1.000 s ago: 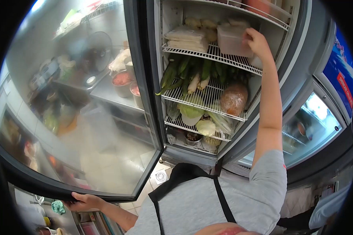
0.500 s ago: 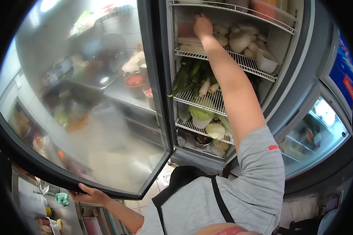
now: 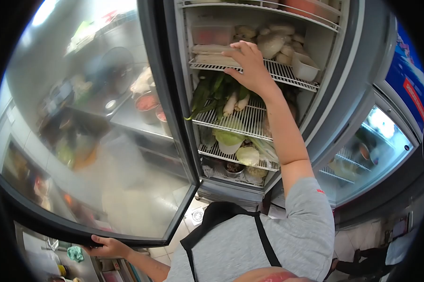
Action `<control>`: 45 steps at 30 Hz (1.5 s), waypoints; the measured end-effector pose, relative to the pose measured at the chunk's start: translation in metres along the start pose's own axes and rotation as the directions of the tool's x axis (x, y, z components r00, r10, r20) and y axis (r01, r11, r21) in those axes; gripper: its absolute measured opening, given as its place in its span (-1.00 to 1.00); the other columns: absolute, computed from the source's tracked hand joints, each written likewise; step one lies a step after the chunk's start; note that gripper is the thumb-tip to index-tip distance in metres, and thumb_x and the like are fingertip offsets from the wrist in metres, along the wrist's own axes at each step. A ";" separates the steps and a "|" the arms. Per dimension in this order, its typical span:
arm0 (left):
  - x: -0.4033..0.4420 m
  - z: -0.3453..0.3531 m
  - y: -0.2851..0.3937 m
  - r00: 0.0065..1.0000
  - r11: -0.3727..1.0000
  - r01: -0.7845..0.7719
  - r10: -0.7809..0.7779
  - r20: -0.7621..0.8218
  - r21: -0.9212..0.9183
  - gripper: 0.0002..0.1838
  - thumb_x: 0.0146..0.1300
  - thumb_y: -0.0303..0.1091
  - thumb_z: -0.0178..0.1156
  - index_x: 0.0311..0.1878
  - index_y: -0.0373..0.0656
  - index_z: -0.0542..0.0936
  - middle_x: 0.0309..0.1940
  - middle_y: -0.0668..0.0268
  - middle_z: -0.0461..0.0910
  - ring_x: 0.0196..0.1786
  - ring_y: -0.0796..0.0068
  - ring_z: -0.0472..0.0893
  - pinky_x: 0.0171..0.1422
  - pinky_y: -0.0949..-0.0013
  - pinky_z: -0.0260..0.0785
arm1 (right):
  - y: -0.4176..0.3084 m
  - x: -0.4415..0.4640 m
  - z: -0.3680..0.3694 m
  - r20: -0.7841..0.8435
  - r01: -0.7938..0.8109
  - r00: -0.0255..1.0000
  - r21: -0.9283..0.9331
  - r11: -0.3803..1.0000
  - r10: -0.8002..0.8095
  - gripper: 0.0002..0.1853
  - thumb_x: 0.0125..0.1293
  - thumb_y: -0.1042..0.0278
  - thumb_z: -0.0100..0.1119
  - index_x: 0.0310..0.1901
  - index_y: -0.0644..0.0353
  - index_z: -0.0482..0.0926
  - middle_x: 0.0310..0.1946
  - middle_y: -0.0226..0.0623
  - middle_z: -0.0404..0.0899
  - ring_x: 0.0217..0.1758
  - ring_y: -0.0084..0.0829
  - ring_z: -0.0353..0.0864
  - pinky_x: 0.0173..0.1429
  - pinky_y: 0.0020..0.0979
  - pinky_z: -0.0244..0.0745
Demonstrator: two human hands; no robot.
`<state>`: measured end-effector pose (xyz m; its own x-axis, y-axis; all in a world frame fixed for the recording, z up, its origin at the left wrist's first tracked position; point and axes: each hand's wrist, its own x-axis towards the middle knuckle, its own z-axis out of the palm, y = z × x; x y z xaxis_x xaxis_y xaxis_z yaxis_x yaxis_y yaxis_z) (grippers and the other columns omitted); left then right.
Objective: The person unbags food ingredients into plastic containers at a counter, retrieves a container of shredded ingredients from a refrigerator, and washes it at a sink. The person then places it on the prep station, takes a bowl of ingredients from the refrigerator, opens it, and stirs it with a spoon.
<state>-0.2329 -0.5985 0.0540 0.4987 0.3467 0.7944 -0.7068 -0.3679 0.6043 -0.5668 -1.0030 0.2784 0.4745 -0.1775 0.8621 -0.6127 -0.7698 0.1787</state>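
My left hand (image 3: pixel 110 247) grips the black lower edge of the open glass fridge door (image 3: pixel 56 209). My right hand (image 3: pixel 250 66) is raised before an upper wire shelf (image 3: pixel 292 78), fingers spread and holding nothing that I can see. Just behind its fingertips lie flat pale packages (image 3: pixel 212 59), stacked under a clear box with pinkish contents (image 3: pixel 213 35). Right of these are bagged pale items (image 3: pixel 271 44) and a white tub (image 3: pixel 305 66). On the shelf below lie long green vegetables (image 3: pixel 212 93) and pale leeks or radishes (image 3: pixel 235 104), whose kind I cannot tell.
Cabbages (image 3: pixel 229 141) and a metal bowl (image 3: pixel 234 169) sit on the low shelves. A second glass-door fridge (image 3: pixel 362 155) stands at right. At lower right, a person's dark-clothed leg (image 3: pixel 362 263) shows. A steel counter (image 3: pixel 143 122) with meat bowls (image 3: pixel 147 101) appears through the misted door.
My right hand has come down from beside the clear box and its fingers have spread. My left hand stays on the door. The view has shifted, and more of the person at lower right shows.
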 end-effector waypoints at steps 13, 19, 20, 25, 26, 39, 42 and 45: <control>-0.002 0.004 0.003 0.997 0.993 0.075 -0.076 0.002 -0.087 -0.45 0.38 -0.24 -0.01 0.25 -0.46 0.15 0.13 -0.07 0.28 0.14 0.11 0.42 0.19 0.25 0.36 | 0.129 -0.068 -0.100 0.021 -0.472 0.854 -0.389 0.791 0.521 -0.81 0.02 0.44 0.24 -0.31 0.31 0.54 -0.24 -0.17 0.50 -0.11 -0.05 0.52 -0.07 -0.17 0.43; 0.004 -0.011 0.007 0.988 0.989 0.141 -0.138 0.070 -0.044 -0.44 0.33 -0.26 0.06 0.23 -0.46 0.19 0.14 -0.09 0.31 0.14 0.09 0.42 0.21 0.23 0.33 | 0.129 -0.078 -0.107 0.051 -0.503 0.863 -0.012 0.864 0.503 -0.79 0.01 0.55 0.21 -0.26 0.28 0.51 -0.29 -0.21 0.49 -0.24 -0.15 0.53 -0.17 -0.29 0.39; 0.005 -0.014 0.005 0.983 0.987 0.154 -0.149 0.103 -0.040 -0.44 0.32 -0.26 0.07 0.24 -0.45 0.19 0.16 -0.09 0.30 0.15 0.10 0.42 0.22 0.24 0.32 | 0.127 -0.078 -0.108 0.052 -0.494 0.869 0.079 0.866 0.492 -0.81 0.01 0.57 0.20 -0.27 0.29 0.50 -0.32 -0.23 0.48 -0.27 -0.20 0.53 -0.17 -0.33 0.40; -0.001 -0.020 0.015 0.999 0.984 0.036 -0.035 -0.007 0.175 -0.44 0.25 -0.31 0.14 0.21 -0.43 0.24 0.13 -0.02 0.28 0.16 0.06 0.34 0.29 0.11 0.18 | 0.092 -0.067 -0.126 0.046 -0.419 0.907 0.198 0.886 0.419 -0.83 0.03 0.61 0.17 -0.29 0.31 0.48 -0.39 -0.27 0.43 -0.34 -0.34 0.50 -0.20 -0.45 0.38; -0.002 -0.021 0.025 0.989 0.966 -0.116 0.133 -0.059 0.230 -0.46 0.24 -0.33 0.15 0.19 -0.42 0.24 0.11 -0.03 0.26 0.13 0.08 0.31 0.29 0.10 0.16 | 0.084 -0.067 -0.131 0.078 -0.420 0.907 0.266 0.868 0.414 -0.84 0.03 0.62 0.17 -0.30 0.30 0.49 -0.40 -0.28 0.42 -0.36 -0.34 0.48 -0.20 -0.47 0.38; -0.052 0.035 0.187 0.478 0.621 0.251 0.587 0.653 -0.742 -0.37 -0.02 -0.48 0.29 0.18 -0.30 0.32 0.15 0.10 0.37 0.19 0.21 0.34 0.26 0.25 0.16 | -0.061 -0.152 -0.127 0.258 -0.149 0.966 0.576 0.804 -0.007 -0.80 -0.05 0.65 0.23 -0.34 0.25 0.50 -0.34 -0.30 0.43 -0.24 -0.26 0.46 -0.20 -0.35 0.39; -0.040 0.045 0.218 0.290 0.551 0.226 0.749 0.595 -0.803 -0.11 -0.13 -0.31 0.44 0.29 -0.28 0.21 0.21 0.09 0.34 0.31 0.09 0.24 0.38 0.16 0.05 | -0.093 -0.172 -0.110 0.333 -0.150 0.937 0.658 0.738 -0.107 -0.80 -0.06 0.59 0.24 -0.34 0.21 0.50 -0.33 -0.33 0.44 -0.27 -0.26 0.44 -0.23 -0.35 0.37; -0.040 0.051 0.211 0.133 0.562 0.141 0.805 0.578 -0.815 0.11 -0.22 -0.17 0.50 0.37 -0.24 0.05 0.25 0.10 0.31 0.34 0.10 0.22 0.43 0.09 -0.05 | -0.126 -0.186 -0.092 0.326 -0.117 0.925 0.734 0.669 -0.197 -0.82 -0.07 0.59 0.22 -0.36 0.20 0.51 -0.34 -0.34 0.44 -0.31 -0.29 0.41 -0.26 -0.37 0.35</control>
<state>-0.3766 -0.7335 0.1531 -0.2129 -0.7488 0.6277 -0.7355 0.5457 0.4015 -0.6361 -0.8164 0.1396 0.7655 -0.2129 0.6072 -0.0017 -0.9443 -0.3290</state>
